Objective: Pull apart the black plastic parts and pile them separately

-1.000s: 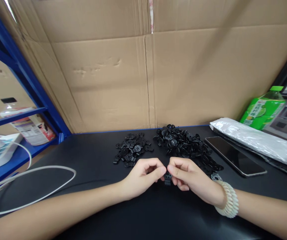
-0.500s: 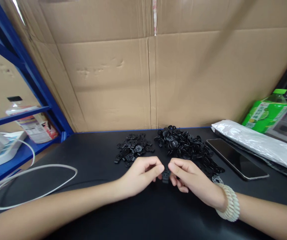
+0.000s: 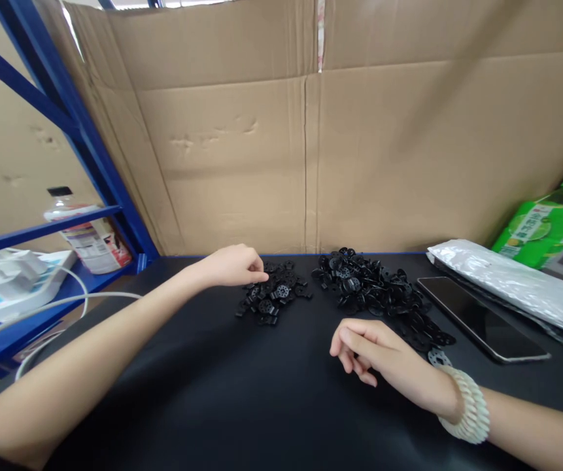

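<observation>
My left hand (image 3: 235, 265) is over the left-hand pile of small black plastic parts (image 3: 274, 294), at its upper left side. Its thumb and fingers are drawn together, and whatever lies between the fingertips is hidden. Some of the parts show round faces pierced with holes. My right hand (image 3: 372, 350) hovers above the black table, in front of a larger pile of black perforated discs (image 3: 364, 281). Its fingers are loosely curled and apart, with nothing visible in them. A pale coiled band (image 3: 470, 405) circles the right wrist.
A phone (image 3: 482, 318) lies right of the discs, beside a silvery plastic package (image 3: 511, 268) and a green bottle pack (image 3: 541, 226). On the left, a blue rack (image 3: 89, 163) holds a bottle (image 3: 89, 239) and a white power strip (image 3: 26, 288) with a cable. Cardboard (image 3: 232, 163) stands behind.
My hands have parted. The left moved up and left to the left pile; the right stayed near its place. The black part between them is out of sight. The view shifted slightly left.
</observation>
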A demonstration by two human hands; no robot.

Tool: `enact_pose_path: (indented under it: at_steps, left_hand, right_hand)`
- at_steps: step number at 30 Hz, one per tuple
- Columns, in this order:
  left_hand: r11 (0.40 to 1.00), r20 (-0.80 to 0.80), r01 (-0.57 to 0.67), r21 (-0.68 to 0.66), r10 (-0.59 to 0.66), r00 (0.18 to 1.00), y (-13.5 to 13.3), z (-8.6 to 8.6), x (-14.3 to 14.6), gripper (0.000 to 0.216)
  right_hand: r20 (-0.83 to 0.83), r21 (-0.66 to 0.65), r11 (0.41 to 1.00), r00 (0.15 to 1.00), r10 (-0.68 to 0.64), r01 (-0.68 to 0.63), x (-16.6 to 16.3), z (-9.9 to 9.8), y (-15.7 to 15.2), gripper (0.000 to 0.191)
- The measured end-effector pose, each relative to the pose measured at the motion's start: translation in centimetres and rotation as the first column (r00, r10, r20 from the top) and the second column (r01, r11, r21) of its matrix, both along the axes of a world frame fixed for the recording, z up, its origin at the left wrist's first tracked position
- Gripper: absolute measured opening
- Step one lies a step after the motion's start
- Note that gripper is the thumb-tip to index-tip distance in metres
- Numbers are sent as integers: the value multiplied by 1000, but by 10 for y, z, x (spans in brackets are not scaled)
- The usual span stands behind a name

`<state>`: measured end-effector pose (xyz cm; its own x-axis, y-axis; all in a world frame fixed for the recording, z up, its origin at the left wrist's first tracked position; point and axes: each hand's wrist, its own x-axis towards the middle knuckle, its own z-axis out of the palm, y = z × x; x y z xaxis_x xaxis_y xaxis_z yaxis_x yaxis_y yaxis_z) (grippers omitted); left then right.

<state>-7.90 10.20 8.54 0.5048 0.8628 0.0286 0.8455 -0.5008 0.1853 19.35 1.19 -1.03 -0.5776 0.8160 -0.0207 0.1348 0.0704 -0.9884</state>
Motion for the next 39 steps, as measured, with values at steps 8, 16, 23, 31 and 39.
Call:
enact_pose_path:
  at_steps: [8,16,23,31,39]
  left_hand:
    - [977,249,174,123,-200,948,-59,-51,68,17]
    - [967,455,251,-44,-204,867,-79,-97,84,14]
    - [965,468,250,-75,-188,864,-73,-95,83,15]
    - [965,450,246,-88,-182,874,-73,-95,84,16]
    - [964,452,245,-103,-174,875,-73,-96,84,16]
  right_hand:
    - [303,359,919,952,50,-163,1,8,-16,24]
    - [327,638,768,921,-209,-52,53,67,15,24]
    - [718,547,810,616,-323,-214,120,91,46,15]
    - [877,360,896,422,-230,-261,110,81,41,23]
    - [754,527,824,562,-340,-208,114,88,45,19]
